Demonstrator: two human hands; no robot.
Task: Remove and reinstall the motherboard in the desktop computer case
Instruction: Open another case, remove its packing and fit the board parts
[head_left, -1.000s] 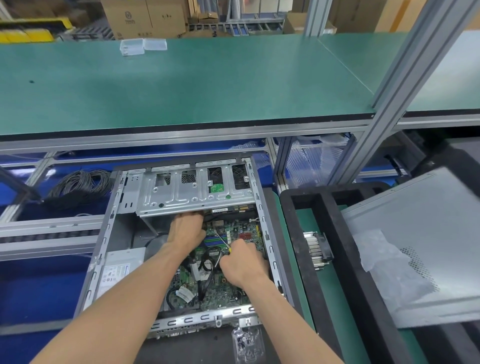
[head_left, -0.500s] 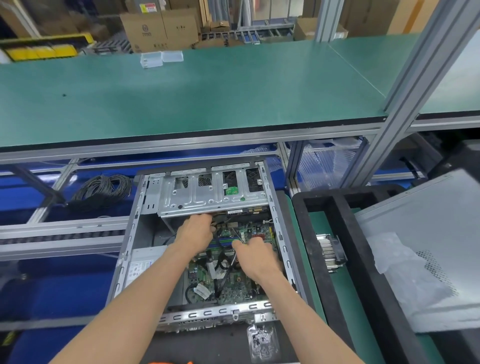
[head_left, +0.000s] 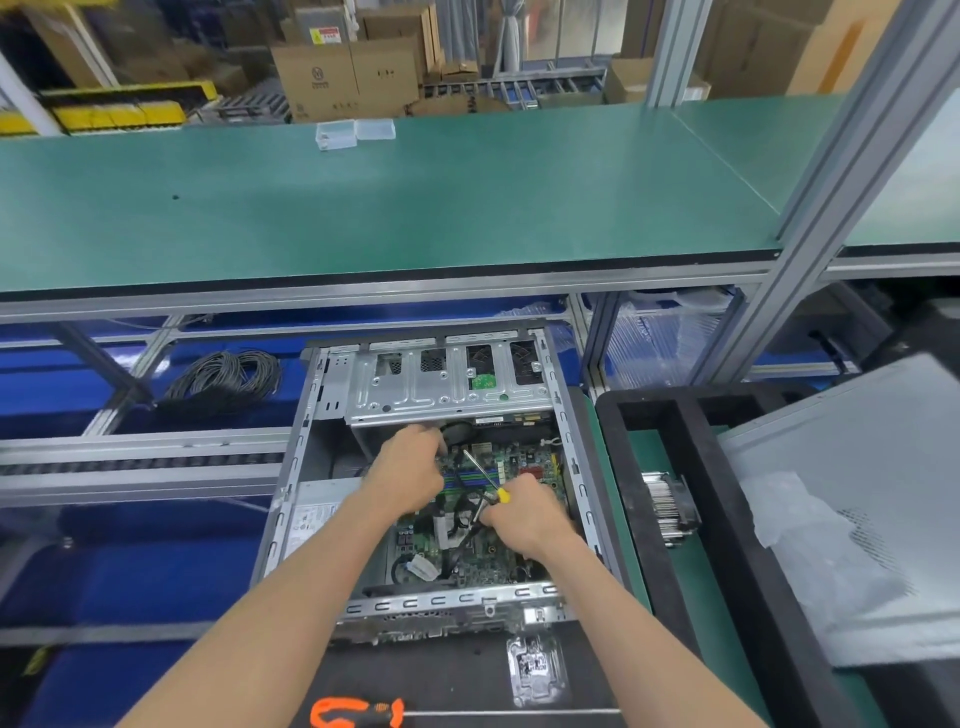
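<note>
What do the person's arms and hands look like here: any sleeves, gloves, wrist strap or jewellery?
Both forearms are bare right to the bottom edge of the picture, with no sleeve in view. The left hand and right hand wear no gloves. No watch, wrist strap or ring shows on either, though the fingers are partly hidden.

One head-worn camera is looking forward and steeply down, sitting close above the open computer case (head_left: 431, 467), green surface (head_left: 389, 208) stretching toward 12 o'clock.
</note>
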